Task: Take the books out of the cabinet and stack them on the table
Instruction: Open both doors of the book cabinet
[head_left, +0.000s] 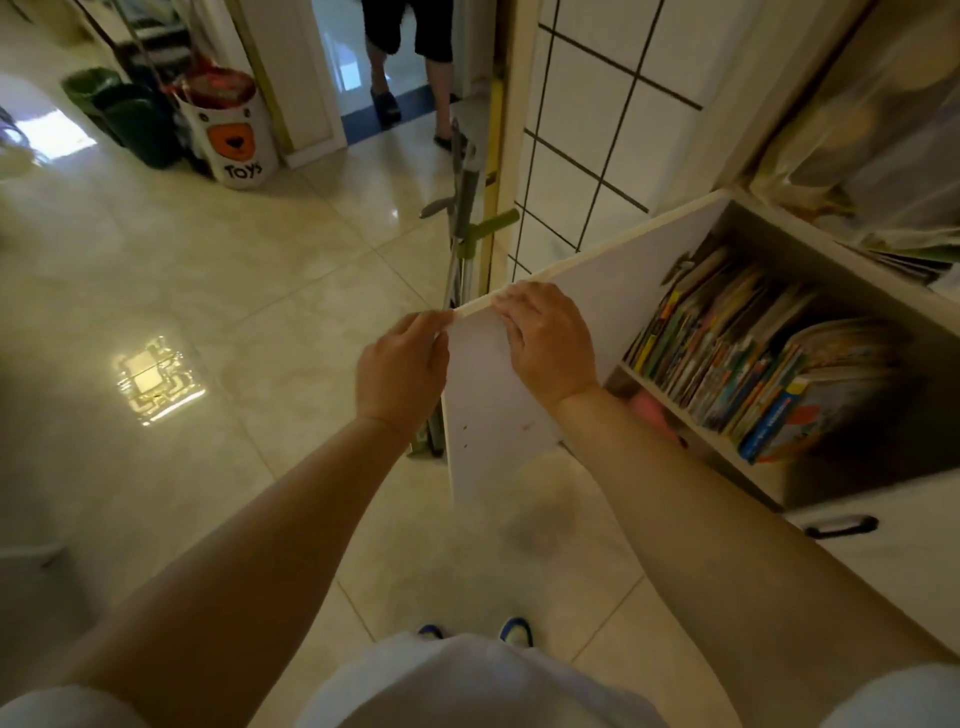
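Head view looked down past a white shirt (467, 686) and two blue shoe tips (514, 629) on the glossy tiled floor (208, 312). Both bare forearms reached forward to the open cabinet door (488, 410), a white panel swung out toward the person, and both hands held its upper corner. The left hand (402, 369) sat on the door's outer side, its fingers and thumb pinching the top edge at the corner. The right hand (548, 343) sat on the door's inner side, fingers curled over the same top edge and gripping it just beside the left hand.

Right of the door, the cabinet (748, 462) stood open. The books (737, 364) were all inside it, packed upright and leaning on the upper shelf, colourful spines facing out. Under that shelf something pink (649, 405) showed, too blurred to identify. Below and right of the opening, a black handle (841, 526) sat on a white front. Above the cabinet, clear plastic-wrapped items (883, 145) lay piled.

Behind the door's far edge, a folded metal frame with green fittings (462, 228) leaned against a white tiled wall (597, 145). Well beyond the door to the left stood a white bin marked "Toys" (234, 140) beside dark green containers (124, 114). Farthest off, in a doorway, another person's legs (410, 67) were visible.
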